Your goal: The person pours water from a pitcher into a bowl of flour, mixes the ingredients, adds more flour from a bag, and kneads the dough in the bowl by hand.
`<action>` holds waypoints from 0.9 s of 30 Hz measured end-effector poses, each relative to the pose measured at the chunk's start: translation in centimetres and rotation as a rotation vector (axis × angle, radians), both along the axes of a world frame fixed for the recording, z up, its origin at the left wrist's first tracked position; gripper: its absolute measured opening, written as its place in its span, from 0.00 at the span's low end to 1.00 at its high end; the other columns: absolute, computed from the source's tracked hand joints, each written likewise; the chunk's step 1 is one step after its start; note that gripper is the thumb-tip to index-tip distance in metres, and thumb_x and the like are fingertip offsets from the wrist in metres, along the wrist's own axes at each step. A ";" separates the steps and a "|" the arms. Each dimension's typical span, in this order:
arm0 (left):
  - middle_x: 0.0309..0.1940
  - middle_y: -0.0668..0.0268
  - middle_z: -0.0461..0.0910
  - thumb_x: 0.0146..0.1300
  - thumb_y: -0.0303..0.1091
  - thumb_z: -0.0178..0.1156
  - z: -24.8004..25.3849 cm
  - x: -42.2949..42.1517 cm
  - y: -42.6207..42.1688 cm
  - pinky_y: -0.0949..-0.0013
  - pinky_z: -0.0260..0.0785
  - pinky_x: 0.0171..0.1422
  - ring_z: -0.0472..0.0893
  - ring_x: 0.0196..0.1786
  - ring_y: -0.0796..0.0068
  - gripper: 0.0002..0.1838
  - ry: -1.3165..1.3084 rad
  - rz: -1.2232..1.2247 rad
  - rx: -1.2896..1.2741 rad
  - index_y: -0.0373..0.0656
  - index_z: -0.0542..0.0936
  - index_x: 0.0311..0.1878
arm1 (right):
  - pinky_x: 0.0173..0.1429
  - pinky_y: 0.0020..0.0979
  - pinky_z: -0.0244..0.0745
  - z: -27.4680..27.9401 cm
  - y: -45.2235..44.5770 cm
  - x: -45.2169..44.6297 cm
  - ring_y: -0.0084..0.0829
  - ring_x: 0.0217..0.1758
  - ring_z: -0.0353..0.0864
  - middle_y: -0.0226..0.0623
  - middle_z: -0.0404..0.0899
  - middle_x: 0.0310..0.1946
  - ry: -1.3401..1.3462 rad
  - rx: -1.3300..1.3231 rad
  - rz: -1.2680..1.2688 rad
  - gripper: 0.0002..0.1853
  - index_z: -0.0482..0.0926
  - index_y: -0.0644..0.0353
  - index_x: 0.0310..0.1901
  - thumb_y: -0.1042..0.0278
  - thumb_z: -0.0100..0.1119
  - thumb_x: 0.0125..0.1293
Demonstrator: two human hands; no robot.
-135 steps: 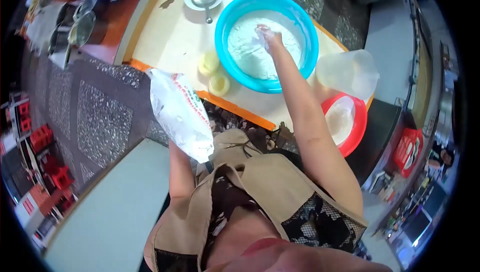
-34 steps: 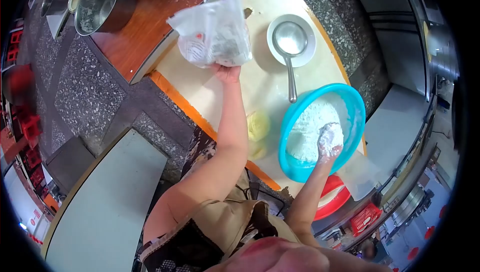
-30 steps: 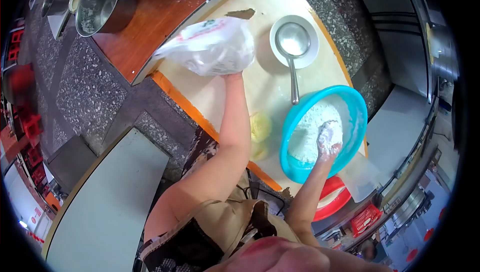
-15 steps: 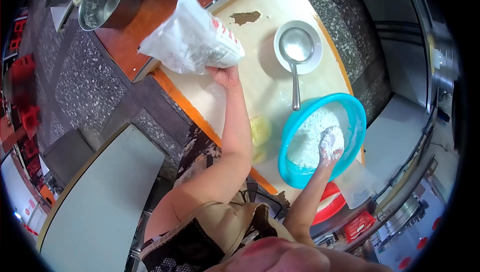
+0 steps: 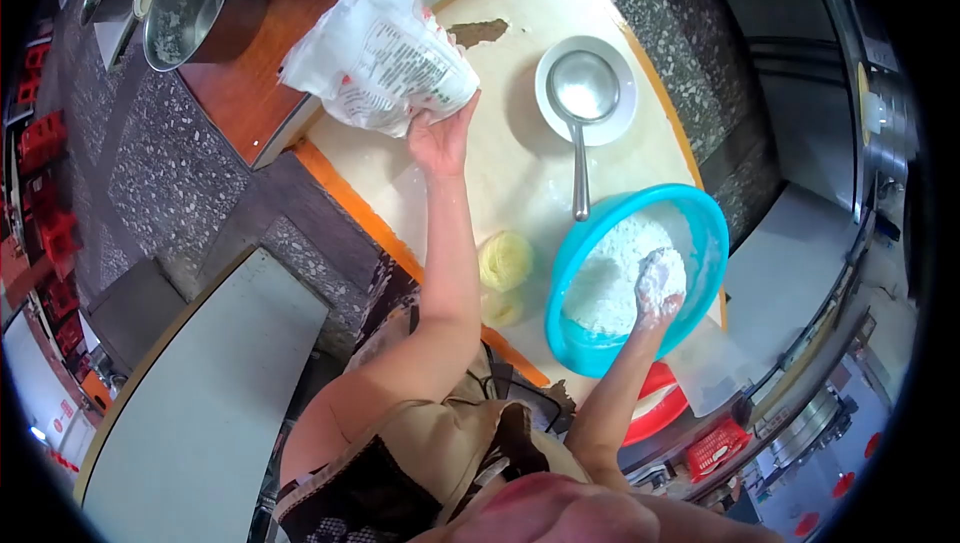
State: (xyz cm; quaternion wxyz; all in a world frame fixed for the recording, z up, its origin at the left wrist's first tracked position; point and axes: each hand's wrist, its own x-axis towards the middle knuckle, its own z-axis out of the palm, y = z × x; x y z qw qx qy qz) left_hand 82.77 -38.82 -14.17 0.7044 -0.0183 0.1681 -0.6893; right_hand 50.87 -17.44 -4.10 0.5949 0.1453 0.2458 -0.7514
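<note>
My left hand (image 5: 440,144) grips the lower end of a white plastic bag (image 5: 385,53) with printed text, at the far left side of the table. My right hand (image 5: 660,286) is inside a turquoise basin (image 5: 566,283), resting in the white flour (image 5: 615,263). Flour coats that hand so thickly that its finger positions are hard to make out. Between my arms stands a clear container (image 5: 505,265) with something yellow in it. A metal strainer (image 5: 583,88) with a long handle lies across a white bowl (image 5: 545,108) beyond the basin.
The pale tabletop (image 5: 495,168) has orange edges and a worn patch. On a red-brown surface at upper left stands a metal pot (image 5: 200,13). A red container (image 5: 655,405) sits below the basin, and a grey-white table (image 5: 205,393) is at lower left.
The bag has turned, so more of its printed text faces me, and my left hand has shifted slightly left with it. My right hand stays in the flour.
</note>
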 end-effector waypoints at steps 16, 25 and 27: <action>0.32 0.61 0.72 0.55 0.28 0.47 6.0 1.4 8.9 0.72 0.67 0.45 0.72 0.38 0.73 0.10 -0.744 -0.790 0.020 0.33 0.70 0.38 | 0.33 0.30 0.71 0.1 6.9 -1.1 0.34 0.30 0.70 0.40 0.72 0.32 0.158 0.265 -0.370 0.12 0.70 0.64 0.40 0.70 0.46 0.54; 0.38 0.62 0.69 0.63 0.39 0.46 9.9 -10.7 15.9 0.74 0.62 0.44 0.69 0.39 0.78 0.19 -1.765 -0.884 -0.246 0.33 0.65 0.50 | 0.38 0.30 0.71 -4.1 4.0 1.9 0.32 0.34 0.76 0.40 0.77 0.35 1.469 0.541 0.063 0.13 0.74 0.63 0.39 0.77 0.50 0.50; 0.39 0.61 0.69 0.63 0.39 0.45 9.1 -11.4 16.6 0.73 0.62 0.45 0.68 0.40 0.77 0.18 -1.867 -0.840 -0.217 0.33 0.65 0.49 | 0.40 0.37 0.69 -2.0 1.4 0.5 0.38 0.32 0.74 0.37 0.77 0.33 1.896 0.749 0.166 0.07 0.78 0.55 0.30 0.66 0.53 0.50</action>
